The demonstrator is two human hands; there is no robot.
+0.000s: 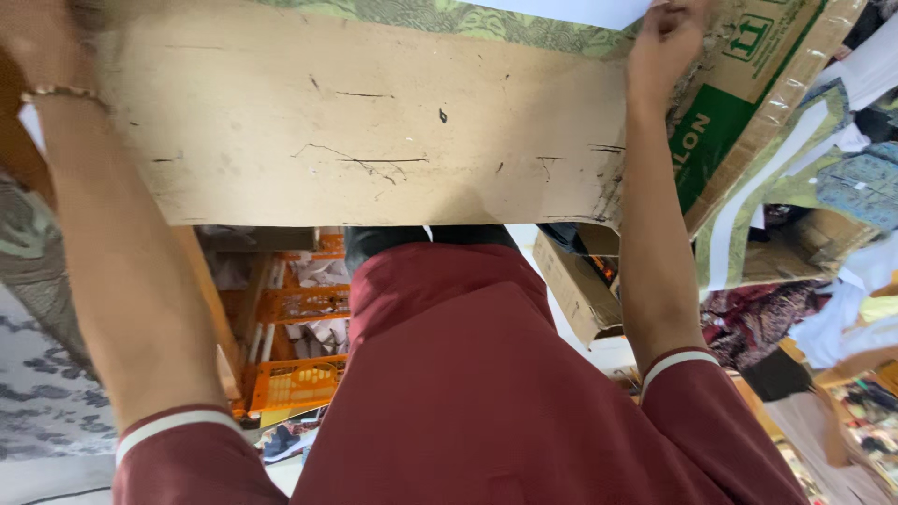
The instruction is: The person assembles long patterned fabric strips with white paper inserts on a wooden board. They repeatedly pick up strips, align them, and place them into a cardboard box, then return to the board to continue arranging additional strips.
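My right hand (666, 37) was closed on the cardboard sheet's (365, 122) far edge; my left hand (37, 42) gripped its other end, fingers hidden.

- Looks like a cluttered textile stockroom or small garment workshop, not a home room.
- Stacked with corrugated cartons: a large scuffed brown cardboard sheet (355, 122) up close, a green-printed carton (739, 103) at the upper right, another open brown box (580, 290) lower down.
- Crowded with patterned fabrics: green brocade cloth (468, 21) along the top, folded printed textiles (856, 182) at the right, dark floral cloth (748, 323) below them, grey mottled fabric (42, 374) at the left.
- Fitted with orange plastic crates (299, 379) on wooden shelving, holding pale folded goods.
- Heaped with mixed goods at the lower right, too blurred to name.
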